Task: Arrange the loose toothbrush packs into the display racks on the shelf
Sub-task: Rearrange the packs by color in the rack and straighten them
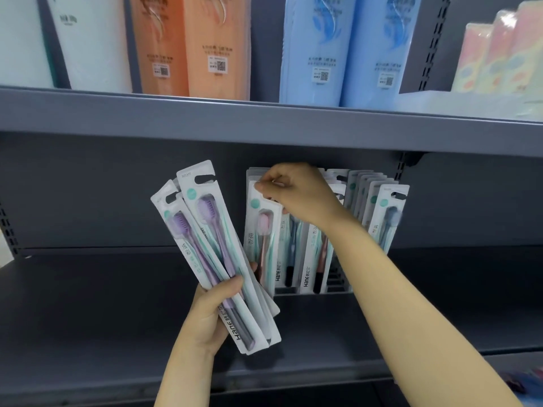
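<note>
- Head view: left hand (210, 311) curls round the lower ends of a fan of loose toothbrush packs (216, 254), thumb across the front; long axes run from lower right up to upper left, brush heads up.
- Right hand (296, 195) reaches in from the right, fingertips pinching the top edge of a pink-brush pack (263, 233); that pack stands nearly upright at the left end of the display rack (320, 289), head up.
- More packs (382, 212) stand upright in rows in the rack, to the right and behind the hand.
- Rack sits at the back of the grey shelf (102, 304); bare shelf surface to its left and right.
- Upper shelf edge (264, 121) hangs close above the pack tops and the right hand.
- Above it: white, orange (191, 45) and blue bagged goods (338, 48), blurred.
</note>
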Tool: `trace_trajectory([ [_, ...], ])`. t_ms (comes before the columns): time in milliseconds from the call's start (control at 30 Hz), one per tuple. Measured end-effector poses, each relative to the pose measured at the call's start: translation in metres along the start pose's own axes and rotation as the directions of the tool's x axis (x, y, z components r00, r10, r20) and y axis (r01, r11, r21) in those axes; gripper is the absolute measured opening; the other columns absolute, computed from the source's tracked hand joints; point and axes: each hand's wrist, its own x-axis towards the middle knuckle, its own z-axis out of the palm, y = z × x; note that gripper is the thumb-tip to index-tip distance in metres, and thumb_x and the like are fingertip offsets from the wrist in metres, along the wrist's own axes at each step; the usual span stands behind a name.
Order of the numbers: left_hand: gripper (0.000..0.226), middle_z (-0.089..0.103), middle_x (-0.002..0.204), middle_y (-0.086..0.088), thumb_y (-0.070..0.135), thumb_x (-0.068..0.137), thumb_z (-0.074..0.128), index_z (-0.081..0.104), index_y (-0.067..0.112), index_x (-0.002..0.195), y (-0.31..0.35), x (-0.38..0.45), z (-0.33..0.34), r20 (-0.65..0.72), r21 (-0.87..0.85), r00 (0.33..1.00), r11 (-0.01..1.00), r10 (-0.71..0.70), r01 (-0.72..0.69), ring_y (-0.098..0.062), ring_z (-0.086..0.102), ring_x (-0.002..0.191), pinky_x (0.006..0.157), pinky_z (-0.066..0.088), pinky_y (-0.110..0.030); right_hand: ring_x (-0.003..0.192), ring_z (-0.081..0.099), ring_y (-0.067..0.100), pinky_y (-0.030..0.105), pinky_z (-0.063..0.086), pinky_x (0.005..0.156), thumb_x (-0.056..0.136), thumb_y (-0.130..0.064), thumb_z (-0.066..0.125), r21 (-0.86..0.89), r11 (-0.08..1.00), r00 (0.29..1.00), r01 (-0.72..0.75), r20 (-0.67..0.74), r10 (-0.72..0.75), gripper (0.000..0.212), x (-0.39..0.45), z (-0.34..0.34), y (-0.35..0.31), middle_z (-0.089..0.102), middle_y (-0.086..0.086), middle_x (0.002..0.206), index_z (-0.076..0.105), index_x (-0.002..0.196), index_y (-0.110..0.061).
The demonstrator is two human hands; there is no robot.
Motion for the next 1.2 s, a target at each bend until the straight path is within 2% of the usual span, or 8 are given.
trace_trajectory([
  [167, 0.094, 0.071, 0.080, -0.006, 0.040, 0.018, 0.095, 0.064, 0.008, 0.100, -0.003, -0.003, 0.006, -0.002, -0.017, 1.000, 1.000, -0.014, 0.014, -0.020, 0.071, 0.073, 0.062, 0.058, -0.033, 0.058, 0.056, 0.000, 0.012, 0.044, 0.052, 0.088, -0.025, 0.064, 0.028, 1.000, 0.999, 0.009, -0.038, -0.008, 0.018, -0.007, 0.006, -0.002, 0.063, -0.012, 0.073, 0.069, 0.089, -0.007],
  [300, 0.092, 0.070, 0.081, -0.005, 0.042, 0.022, 0.094, 0.063, 0.008, 0.102, -0.001, -0.002, 0.005, -0.028, -0.009, 1.000, 1.000, 0.006, -0.007, -0.021, 0.070, 0.075, 0.065, 0.059, -0.035, 0.071, 0.061, 0.006, 0.024, 0.050, 0.071, 0.092, -0.033, 0.057, -0.003, 1.000, 0.999, 0.013, -0.048, -0.014, 0.028, -0.016, 0.007, -0.004, 0.065, -0.009, 0.074, 0.069, 0.090, -0.008],
  [433, 0.089, 0.070, 0.076, -0.003, 0.042, 0.021, 0.094, 0.063, 0.007, 0.097, -0.001, -0.004, 0.007, -0.040, -0.045, 0.999, 0.999, 0.008, -0.010, -0.019, 0.069, 0.071, 0.060, 0.057, -0.032, 0.062, 0.058, 0.019, 0.030, 0.042, 0.064, 0.098, -0.025, 0.048, -0.234, 0.968, 0.951, 0.096, -0.264, -0.158, 0.034, -0.014, -0.007, 0.008, 0.061, 0.004, 0.065, 0.064, 0.082, 0.001],
  [533, 0.091, 0.069, 0.073, -0.003, 0.041, 0.018, 0.094, 0.061, 0.007, 0.095, -0.001, -0.005, 0.007, -0.067, -0.085, 0.998, 0.996, 0.009, -0.015, -0.018, 0.070, 0.067, 0.058, 0.057, -0.031, 0.085, 0.061, 0.030, 0.029, 0.040, 0.072, 0.092, -0.014, 0.051, -0.505, 0.858, 0.899, 0.095, -0.327, -0.292, 0.023, -0.002, -0.021, 0.027, 0.066, 0.015, 0.084, 0.066, 0.083, 0.000],
  [633, 0.094, 0.069, 0.073, -0.002, 0.043, 0.017, 0.094, 0.061, 0.007, 0.097, -0.001, -0.005, 0.006, -0.083, -0.075, 0.997, 0.997, -0.003, -0.003, -0.017, 0.069, 0.068, 0.058, 0.057, -0.032, 0.107, 0.054, 0.031, 0.033, 0.044, 0.084, 0.092, -0.020, 0.053, -0.615, 0.788, 0.964, 0.008, -0.204, -0.168, 0.019, 0.009, -0.031, 0.045, 0.064, 0.011, 0.108, 0.064, 0.102, -0.007],
  [800, 0.095, 0.069, 0.077, -0.003, 0.043, 0.016, 0.094, 0.061, 0.008, 0.099, -0.003, -0.003, 0.005, -0.092, -0.090, 0.996, 0.996, -0.010, 0.002, -0.016, 0.070, 0.071, 0.059, 0.057, -0.030, 0.101, 0.058, 0.023, 0.033, 0.043, 0.083, 0.092, -0.033, 0.055, -0.543, 0.840, 1.000, 0.004, 0.012, 0.003, 0.028, 0.010, -0.035, 0.051, 0.061, 0.005, 0.111, 0.062, 0.106, -0.010],
  [1033, 0.093, 0.072, 0.084, -0.004, 0.043, 0.020, 0.094, 0.063, 0.009, 0.101, -0.005, 0.002, 0.005, -0.080, -0.088, 0.997, 0.996, -0.021, 0.014, -0.017, 0.071, 0.078, 0.066, 0.058, -0.031, 0.097, 0.055, 0.017, 0.024, 0.036, 0.075, 0.094, -0.030, 0.053, -0.428, 0.904, 0.999, -0.015, -0.040, -0.003, 0.025, 0.007, -0.033, 0.058, 0.061, 0.002, 0.106, 0.062, 0.107, -0.011],
  [1200, 0.092, 0.072, 0.082, -0.003, 0.044, 0.019, 0.094, 0.064, 0.009, 0.098, -0.004, 0.004, 0.007, -0.074, -0.094, 0.997, 0.995, -0.030, 0.023, -0.017, 0.071, 0.077, 0.065, 0.058, -0.030, 0.073, 0.052, 0.007, 0.010, 0.039, 0.057, 0.094, -0.025, 0.055, -0.044, 0.995, 0.987, -0.093, -0.133, 0.087, 0.021, 0.009, -0.042, 0.052, 0.057, -0.005, 0.087, 0.061, 0.108, -0.010],
])
